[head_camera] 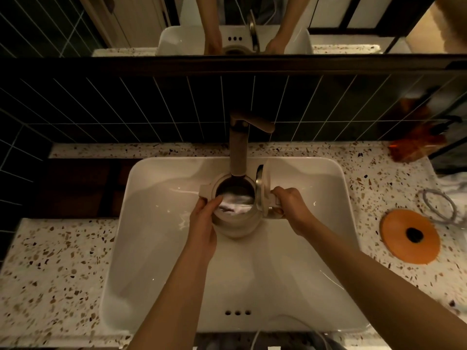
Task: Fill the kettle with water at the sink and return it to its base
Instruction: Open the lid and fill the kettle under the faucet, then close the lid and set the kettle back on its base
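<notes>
Item: kettle (236,223), cream, lid (262,188) hinged open, frothing water inside; I hold it in the white sink (156,248) basin under the tap (238,150). My right hand (290,207), grip closed on the handle. My left hand (204,223), cupping the kettle's left side. Orange base (410,236), bench's right edge.

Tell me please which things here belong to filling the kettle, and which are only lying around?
Belong to the job: kettle with open lid, faucet, sink, orange base, left hand on the kettle body, right hand on its handle.

Only lying around: cord loop, amber object by the wall.
</notes>
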The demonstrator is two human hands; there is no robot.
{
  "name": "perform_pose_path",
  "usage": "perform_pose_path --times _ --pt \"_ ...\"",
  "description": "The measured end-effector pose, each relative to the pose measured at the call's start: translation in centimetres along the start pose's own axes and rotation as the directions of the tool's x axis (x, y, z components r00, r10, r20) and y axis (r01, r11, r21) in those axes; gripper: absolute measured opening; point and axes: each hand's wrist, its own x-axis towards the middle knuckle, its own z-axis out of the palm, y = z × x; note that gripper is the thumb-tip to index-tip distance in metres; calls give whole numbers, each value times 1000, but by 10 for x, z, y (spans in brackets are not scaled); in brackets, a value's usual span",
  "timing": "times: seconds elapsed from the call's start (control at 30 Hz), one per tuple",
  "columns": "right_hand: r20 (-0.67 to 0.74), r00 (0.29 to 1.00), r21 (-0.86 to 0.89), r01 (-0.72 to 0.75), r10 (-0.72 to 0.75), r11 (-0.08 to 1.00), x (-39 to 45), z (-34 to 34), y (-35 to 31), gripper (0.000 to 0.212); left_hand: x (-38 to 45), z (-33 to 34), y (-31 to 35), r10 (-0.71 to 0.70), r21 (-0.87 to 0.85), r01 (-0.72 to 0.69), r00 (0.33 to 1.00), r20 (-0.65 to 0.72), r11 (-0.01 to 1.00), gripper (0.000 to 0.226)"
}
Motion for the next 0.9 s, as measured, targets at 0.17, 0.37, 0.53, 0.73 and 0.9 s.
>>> perform_pose_path --times 0.17,0.37,0.53,0.73,0.9 --pt "44 999 -17 -5 5 1000 -27 2 4 37 -20 -12 -9 -25 -9 25 999 -29 1000 35" --pt "8 1000 19 10 -11 1000 -53 2 6 40 -50 -14 -6 6 6 -6 1000 -22 1000 30" --pt "14 999 52 45 -46 998 -76 -7 1 29 -75 -8 3 31 23 -31 1000 7 999 30" --pt "29 994 49 108 -110 993 -104 -32 -11 46 -111 9 17 88 -3 -88 995 54 996 25" --pt "13 989 80 144 -145 986 -130 -61 -22 59 -141 31 24 131 -11 -131 986 99 991 27"
